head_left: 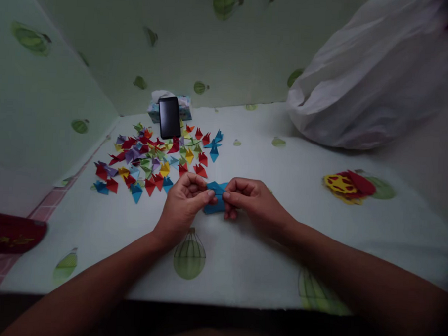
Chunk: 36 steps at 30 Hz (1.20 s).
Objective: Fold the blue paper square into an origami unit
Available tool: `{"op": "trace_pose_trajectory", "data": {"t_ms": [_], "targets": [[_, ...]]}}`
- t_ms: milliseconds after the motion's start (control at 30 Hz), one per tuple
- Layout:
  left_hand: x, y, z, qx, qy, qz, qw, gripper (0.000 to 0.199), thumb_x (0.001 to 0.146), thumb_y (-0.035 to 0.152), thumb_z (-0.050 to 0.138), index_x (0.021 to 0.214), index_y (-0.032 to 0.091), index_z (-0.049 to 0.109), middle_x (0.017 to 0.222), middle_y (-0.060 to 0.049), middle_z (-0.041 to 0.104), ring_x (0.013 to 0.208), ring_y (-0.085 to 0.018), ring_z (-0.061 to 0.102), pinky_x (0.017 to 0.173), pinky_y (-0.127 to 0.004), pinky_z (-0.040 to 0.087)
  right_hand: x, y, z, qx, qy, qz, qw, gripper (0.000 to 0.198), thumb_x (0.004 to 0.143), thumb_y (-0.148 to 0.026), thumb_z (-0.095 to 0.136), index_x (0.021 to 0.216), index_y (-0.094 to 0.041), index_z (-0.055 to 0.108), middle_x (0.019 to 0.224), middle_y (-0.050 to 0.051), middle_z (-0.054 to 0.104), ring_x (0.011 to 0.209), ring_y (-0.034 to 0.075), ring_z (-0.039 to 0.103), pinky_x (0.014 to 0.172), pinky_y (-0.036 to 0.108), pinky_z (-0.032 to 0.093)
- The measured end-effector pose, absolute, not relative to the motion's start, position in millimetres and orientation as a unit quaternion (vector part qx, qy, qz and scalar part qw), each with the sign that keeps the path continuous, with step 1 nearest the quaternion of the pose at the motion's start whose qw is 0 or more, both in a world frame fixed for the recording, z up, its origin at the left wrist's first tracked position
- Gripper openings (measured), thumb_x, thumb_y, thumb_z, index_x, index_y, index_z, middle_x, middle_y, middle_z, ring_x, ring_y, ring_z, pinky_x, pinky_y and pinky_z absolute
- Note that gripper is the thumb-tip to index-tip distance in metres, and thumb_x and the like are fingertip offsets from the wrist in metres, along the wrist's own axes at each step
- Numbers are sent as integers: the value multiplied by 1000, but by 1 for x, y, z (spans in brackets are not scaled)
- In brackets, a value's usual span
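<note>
A small piece of blue folded paper (215,205) is held just above the table, between both hands. My left hand (185,203) pinches its left side with thumb and fingers. On the right side, my right hand (254,201) grips it the same way, thumb on top. The paper's upper edge shows a pointed fold; its outer sides are hidden by fingertips. Beyond my left hand lies a spread of folded paper figures (156,181) in red, blue, yellow, green and purple, several with pointed tips.
A black phone (169,118) leans against a tissue box (185,107) at the back. A large white plastic bag (361,80) fills the back right. Red and yellow cut-out pieces (347,186) lie on the right. A dark red item (13,233) sits at the left edge.
</note>
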State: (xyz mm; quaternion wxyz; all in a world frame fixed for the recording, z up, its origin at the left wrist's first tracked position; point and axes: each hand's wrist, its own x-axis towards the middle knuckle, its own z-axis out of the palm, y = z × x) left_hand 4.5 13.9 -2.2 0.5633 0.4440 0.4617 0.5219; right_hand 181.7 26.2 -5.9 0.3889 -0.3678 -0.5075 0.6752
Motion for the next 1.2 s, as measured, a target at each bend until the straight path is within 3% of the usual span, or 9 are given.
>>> {"op": "trace_pose_trajectory", "data": {"t_ms": [200,467,767,1200], "targets": [[5,14,-2,444,447,520,577,39,69,19,81,96,20,53,78,6,62,64,-9,67,65,-22,54,183,27,-5,-369,-511,678,379,27,78,-38,74,71,-18,57,56,-3,62,48,10,57,52,23,46],[7,11,3,503,451,500,542,28,70,19,81,84,18,56,77,4,62,67,-10,65,66,-22,55,184,27,-5,-366,-561,636,383,30,83,-43,69,72,-18,58,58,-2,61,51,10,55,54,25,45],[6,12,-1,520,482,486,510,19,71,26,81,81,16,68,73,0,69,68,-13,67,65,-24,55,182,23,-4,-400,-595,563,411,27,86,-38,65,69,-19,56,60,-2,59,53,11,54,54,26,44],[6,12,3,514,499,467,518,19,69,27,82,71,16,67,65,0,68,62,-13,63,60,-24,50,181,23,-4,-383,-584,598,395,32,83,-45,69,70,-19,57,59,-2,60,52,11,55,53,25,44]]}}
